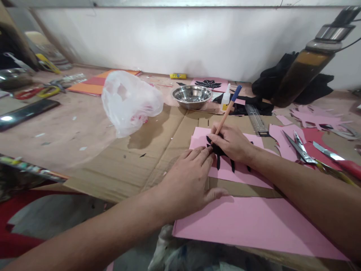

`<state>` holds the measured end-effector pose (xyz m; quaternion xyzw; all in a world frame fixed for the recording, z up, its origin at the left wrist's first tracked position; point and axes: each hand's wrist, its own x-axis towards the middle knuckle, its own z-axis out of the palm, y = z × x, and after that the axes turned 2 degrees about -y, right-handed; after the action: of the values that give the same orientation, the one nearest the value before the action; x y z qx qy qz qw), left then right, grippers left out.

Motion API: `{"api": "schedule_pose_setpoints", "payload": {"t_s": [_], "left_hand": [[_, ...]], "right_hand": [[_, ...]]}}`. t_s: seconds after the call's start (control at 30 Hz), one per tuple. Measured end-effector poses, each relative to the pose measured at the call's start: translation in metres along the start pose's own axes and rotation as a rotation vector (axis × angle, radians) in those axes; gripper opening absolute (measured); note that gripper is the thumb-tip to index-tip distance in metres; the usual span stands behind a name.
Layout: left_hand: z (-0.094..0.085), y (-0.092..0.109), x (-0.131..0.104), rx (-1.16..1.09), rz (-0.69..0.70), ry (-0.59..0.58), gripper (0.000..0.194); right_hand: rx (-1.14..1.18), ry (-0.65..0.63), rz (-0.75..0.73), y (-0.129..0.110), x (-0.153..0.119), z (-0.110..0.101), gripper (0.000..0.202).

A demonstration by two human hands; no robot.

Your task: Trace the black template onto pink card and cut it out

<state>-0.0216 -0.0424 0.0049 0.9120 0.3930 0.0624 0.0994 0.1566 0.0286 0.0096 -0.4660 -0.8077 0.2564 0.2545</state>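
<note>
Basically, the right hand [232,143] has its fingers closed round a pen [229,111], blue end up, leaning away to the right. Low grip, probably for fine control; the tip is hidden by the fingers. The left hand [188,177] is open and palm down, fingers extended close together, tips at the left edge of the black cutout [217,150], thumb out toward the lower pink board [231,222]. Likely there to stop the piece and the pink sheet [242,177] sliding.

The cutout lies on the pink sheet, under and beside the right hand. Matt, solid black, narrow leg-like strips pointing toward the person, small pointed bits at the left end. Looks flat and thin; middle covered by the hand, so full outline can't be told. Pink sheet is plain, on cardboard [113,169] over the desk [67,131], probably as a protective layer.

Glue bottle [225,101] stands upright beyond the hands, steel bowl [191,96] just left of it. Scissors [304,154] lie open to the right, red-handled knife [328,151] beside them, presumably within easy right-hand reach.
</note>
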Motion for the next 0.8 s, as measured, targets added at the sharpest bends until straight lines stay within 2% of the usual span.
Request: {"api": "schedule_pose_setpoints", "payload": {"t_s": [0.8], "left_hand": [[0.0024,-0.0001,0.0024,0.005,0.007,0.017,0.081]], "right_hand": [[0.006,-0.001,-0.008,0.0007,0.0011,0.0027,0.014]]}}
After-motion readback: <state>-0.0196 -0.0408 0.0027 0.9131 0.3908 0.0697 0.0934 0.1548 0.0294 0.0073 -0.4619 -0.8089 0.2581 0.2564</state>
